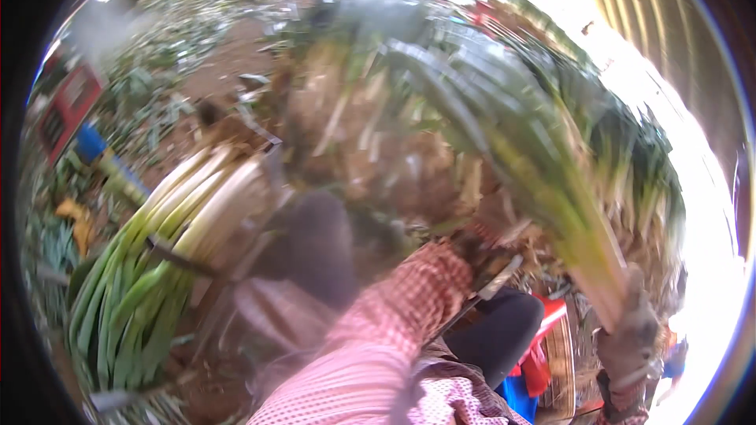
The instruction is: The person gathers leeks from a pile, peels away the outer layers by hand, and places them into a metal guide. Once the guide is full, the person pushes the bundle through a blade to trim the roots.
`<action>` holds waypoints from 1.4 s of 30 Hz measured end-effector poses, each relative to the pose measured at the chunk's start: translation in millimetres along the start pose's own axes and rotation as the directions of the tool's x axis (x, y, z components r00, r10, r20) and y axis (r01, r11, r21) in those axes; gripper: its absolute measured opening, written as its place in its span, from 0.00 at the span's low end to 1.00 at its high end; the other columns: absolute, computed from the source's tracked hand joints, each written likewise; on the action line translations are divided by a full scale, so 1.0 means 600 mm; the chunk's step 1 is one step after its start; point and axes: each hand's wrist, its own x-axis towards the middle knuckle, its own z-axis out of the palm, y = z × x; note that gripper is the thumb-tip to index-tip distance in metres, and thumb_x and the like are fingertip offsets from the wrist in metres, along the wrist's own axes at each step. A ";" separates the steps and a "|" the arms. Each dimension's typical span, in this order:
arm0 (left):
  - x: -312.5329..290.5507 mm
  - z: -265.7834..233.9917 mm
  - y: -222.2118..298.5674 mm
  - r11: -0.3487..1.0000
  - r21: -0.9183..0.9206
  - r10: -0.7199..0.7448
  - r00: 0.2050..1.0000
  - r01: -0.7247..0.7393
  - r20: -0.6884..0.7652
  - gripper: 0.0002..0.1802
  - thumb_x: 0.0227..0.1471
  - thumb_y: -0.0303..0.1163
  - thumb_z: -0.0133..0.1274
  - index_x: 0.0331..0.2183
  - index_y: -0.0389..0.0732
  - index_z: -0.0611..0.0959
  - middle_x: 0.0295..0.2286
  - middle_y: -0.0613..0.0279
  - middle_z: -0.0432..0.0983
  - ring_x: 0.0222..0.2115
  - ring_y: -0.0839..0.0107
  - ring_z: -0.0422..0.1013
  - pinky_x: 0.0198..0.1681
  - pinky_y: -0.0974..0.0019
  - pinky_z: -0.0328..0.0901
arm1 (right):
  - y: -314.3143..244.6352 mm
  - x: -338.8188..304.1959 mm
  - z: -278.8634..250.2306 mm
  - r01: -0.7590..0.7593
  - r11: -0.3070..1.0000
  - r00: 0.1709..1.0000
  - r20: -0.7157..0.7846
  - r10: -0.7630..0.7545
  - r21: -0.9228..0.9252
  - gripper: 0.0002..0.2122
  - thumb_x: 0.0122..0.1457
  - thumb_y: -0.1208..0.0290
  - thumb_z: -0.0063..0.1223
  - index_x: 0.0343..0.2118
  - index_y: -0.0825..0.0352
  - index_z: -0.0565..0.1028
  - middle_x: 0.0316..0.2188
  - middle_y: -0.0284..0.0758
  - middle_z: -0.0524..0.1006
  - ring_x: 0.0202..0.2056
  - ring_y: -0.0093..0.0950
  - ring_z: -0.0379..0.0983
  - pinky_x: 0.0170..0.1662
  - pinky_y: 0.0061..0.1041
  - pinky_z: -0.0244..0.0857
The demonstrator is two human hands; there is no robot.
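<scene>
My right hand [630, 338], in a dirty glove, is closed around the pale lower end of a leek [551, 197]. Its broad green leaves fan up and to the left, blurred by motion. From the lower edge my left arm reaches forward in a pink checked sleeve. At its end my left hand [492, 224] is smeared and partly hidden among roots and loose leaves, so its fingers cannot be made out. A thin light-coloured strip [502, 277] lies close below that hand; its kind is unclear. Stripped leeks [173, 244] with white stalks lie bundled at the left.
Behind the held leek, a long heap of untrimmed leeks [638, 165] curves to the right. A dark bar [179, 258] crosses the stripped bundle. Leaf scraps [150, 71] litter the ground at the far left. A red plastic thing [539, 346] sits beside my knee.
</scene>
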 end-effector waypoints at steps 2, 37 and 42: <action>0.052 -0.088 0.116 0.959 -0.254 0.079 0.977 -0.129 -0.197 0.30 0.55 0.55 0.46 0.52 0.44 0.72 0.44 0.63 0.73 0.40 0.71 0.71 0.48 0.65 0.65 | 0.000 0.010 -0.012 0.008 1.000 0.990 -0.139 -0.009 -0.005 0.37 0.41 0.85 0.46 0.60 0.67 0.56 0.41 0.52 0.74 0.43 0.50 0.73 0.43 0.40 0.69; -0.383 -1.000 0.422 -0.033 0.629 -0.644 0.465 0.777 -0.608 0.70 0.19 0.76 0.58 0.56 0.32 0.64 0.48 0.38 0.68 0.51 0.47 0.65 0.55 0.56 0.59 | -1.081 0.498 0.177 0.906 -0.055 -0.069 0.018 -0.997 0.421 0.29 0.42 0.66 0.60 0.50 0.66 0.66 0.38 0.43 0.77 0.40 0.40 0.75 0.46 0.35 0.69; -0.389 -1.029 0.416 0.026 0.683 -0.698 0.503 0.730 -0.510 0.64 0.32 0.75 0.51 0.57 0.33 0.62 0.49 0.37 0.67 0.51 0.49 0.65 0.55 0.57 0.59 | -1.109 0.501 0.183 0.811 -0.018 -0.121 0.138 -0.983 0.584 0.34 0.42 0.69 0.62 0.56 0.68 0.63 0.46 0.47 0.73 0.48 0.38 0.71 0.52 0.32 0.65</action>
